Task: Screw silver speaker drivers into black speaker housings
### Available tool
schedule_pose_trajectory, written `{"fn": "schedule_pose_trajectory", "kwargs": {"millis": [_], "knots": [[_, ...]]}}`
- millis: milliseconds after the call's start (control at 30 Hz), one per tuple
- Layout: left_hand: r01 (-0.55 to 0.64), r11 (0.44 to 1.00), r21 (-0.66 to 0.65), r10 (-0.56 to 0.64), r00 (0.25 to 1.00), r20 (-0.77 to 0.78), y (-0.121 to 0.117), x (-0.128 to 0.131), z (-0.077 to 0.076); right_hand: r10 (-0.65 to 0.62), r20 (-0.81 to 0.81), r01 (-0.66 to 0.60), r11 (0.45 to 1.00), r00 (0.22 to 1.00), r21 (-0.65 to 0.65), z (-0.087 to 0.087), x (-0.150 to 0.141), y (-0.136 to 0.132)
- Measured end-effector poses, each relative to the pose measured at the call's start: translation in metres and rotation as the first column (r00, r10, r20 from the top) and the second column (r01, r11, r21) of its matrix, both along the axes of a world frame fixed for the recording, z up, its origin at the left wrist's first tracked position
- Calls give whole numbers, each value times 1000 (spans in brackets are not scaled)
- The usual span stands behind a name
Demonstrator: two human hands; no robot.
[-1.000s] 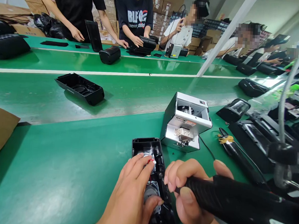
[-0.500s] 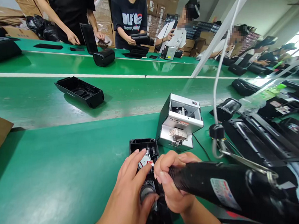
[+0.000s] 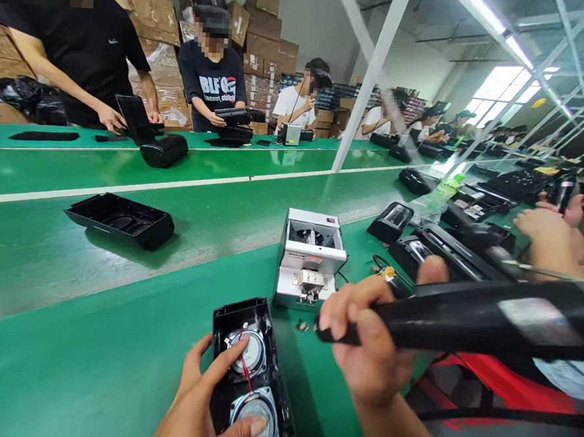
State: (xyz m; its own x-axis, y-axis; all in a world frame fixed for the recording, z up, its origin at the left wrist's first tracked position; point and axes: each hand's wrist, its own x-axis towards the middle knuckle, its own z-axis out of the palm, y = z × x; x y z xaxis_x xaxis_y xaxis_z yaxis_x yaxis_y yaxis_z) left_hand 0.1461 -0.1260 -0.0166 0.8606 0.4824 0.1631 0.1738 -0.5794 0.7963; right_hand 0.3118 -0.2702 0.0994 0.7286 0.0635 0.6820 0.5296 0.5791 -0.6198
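My left hand (image 3: 194,397) grips a black speaker housing (image 3: 241,309) at its left side, index finger and thumb lying over two round speaker drivers. One driver (image 3: 252,360) sits at the far end and the other driver (image 3: 263,414) nearer me, with a red wire (image 3: 246,369) between them. My right hand (image 3: 376,345) is wrapped around a black electric screwdriver (image 3: 454,317), held sideways right of the housing. The screwdriver's tip is hidden by my fingers. Just beyond the housing stands a white screw feeder (image 3: 314,251); a few small screws (image 3: 305,325) lie in front of it.
Another open black housing (image 3: 124,220) rests on the green conveyor at left. Several black casings (image 3: 461,248) crowd the right side, near a co-worker's hands (image 3: 549,227). Other people work across the belt. A white post (image 3: 369,85) rises beyond the feeder.
The screwdriver and my right hand have moved right, away from the housing. My left hand stays on the housing, its fingers more spread. The view has tilted up and turned right.
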Motion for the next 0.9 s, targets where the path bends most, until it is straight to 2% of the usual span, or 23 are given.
{"fn": "schedule_pose_trajectory", "kwargs": {"millis": [67,133,233,333,400,500,567,700,800,900], "knots": [[-29,997,-66,31,999,29,-3,3,-1,-131,45,131,991,990,-6,16,21,-4],[-75,990,-123,77,997,8,-4,10,6,-210,140,220,974,968,-59,20,42,-2],[-133,978,-163,119,989,-89,-3,22,23,-219,221,254,956,950,-144,10,64,8],[-96,981,-167,70,986,-153,-1,30,38,-195,147,224,950,970,-218,-2,69,17],[-46,984,-175,16,985,-169,0,31,42,-131,34,136,955,991,-263,-1,62,18],[18,977,-214,-64,976,-209,3,28,44,54,-175,-106,947,983,-303,9,39,10],[39,973,-228,-100,960,-262,5,26,45,144,-235,-200,951,961,-237,16,17,3],[40,970,-239,-119,938,-325,7,27,47,177,-168,-192,978,970,-77,18,-18,-2],[49,972,-230,-119,946,-303,8,26,42,196,-180,-214,973,964,-85,5,-25,8],[96,974,-203,-146,957,-250,11,22,33,230,-218,-257,961,949,-105,-11,-19,18]]}}
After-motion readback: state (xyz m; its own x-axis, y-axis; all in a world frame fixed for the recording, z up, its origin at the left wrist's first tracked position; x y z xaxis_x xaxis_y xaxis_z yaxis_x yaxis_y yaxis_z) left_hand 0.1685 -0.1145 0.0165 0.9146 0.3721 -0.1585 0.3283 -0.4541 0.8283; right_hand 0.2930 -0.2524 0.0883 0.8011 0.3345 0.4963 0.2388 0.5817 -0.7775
